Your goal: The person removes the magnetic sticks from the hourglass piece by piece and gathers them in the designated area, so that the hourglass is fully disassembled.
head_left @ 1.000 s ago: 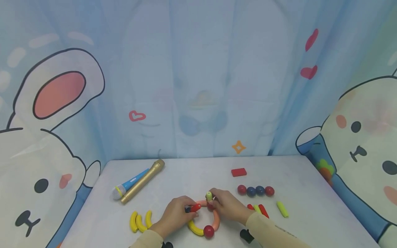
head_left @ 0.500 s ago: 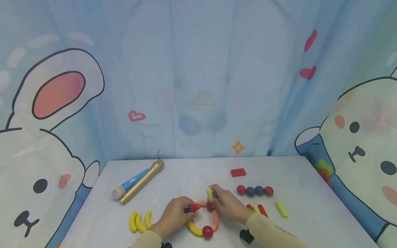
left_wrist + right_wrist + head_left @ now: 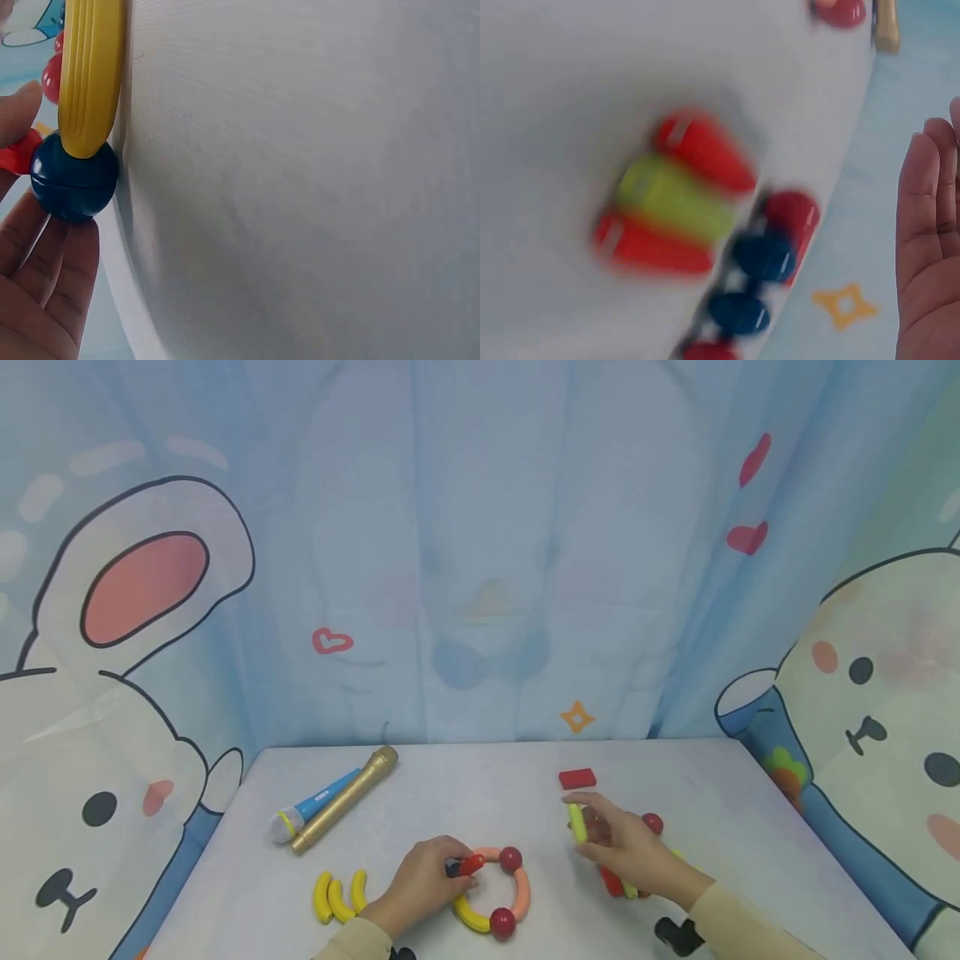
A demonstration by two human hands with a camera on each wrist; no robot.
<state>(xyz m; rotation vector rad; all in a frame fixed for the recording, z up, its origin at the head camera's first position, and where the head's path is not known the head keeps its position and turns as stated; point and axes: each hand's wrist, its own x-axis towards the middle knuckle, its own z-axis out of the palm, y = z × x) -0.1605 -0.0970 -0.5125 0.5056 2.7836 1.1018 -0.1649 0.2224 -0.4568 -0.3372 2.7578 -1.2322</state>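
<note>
My left hand (image 3: 431, 872) pinches a short red rod (image 3: 472, 863) beside a ring of curved pieces and balls. In the left wrist view, the rod meets a dark blue ball (image 3: 73, 178); my fingers touch the ball from below, and a ribbed yellow curved piece (image 3: 91, 75) overlaps it. The ring also has a salmon curved piece (image 3: 522, 893) and two red balls, one near (image 3: 502, 923) and one far (image 3: 511, 859). To the right, my right hand (image 3: 637, 852) holds a yellow-green rod (image 3: 577, 822) between thumb and fingers, above a row of balls it partly covers.
Two red rods (image 3: 705, 150) flank a yellow-green rod (image 3: 675, 199), blurred, beside blue balls (image 3: 763, 255). A red block (image 3: 577, 778) lies at the back. Several yellow curved pieces (image 3: 322, 896), a gold microphone (image 3: 345, 802) and a blue microphone (image 3: 315, 803) are at left.
My right hand has left the ring's far red ball and moved right with the yellow-green rod, now over the row of balls. My left hand has stayed in place.
</note>
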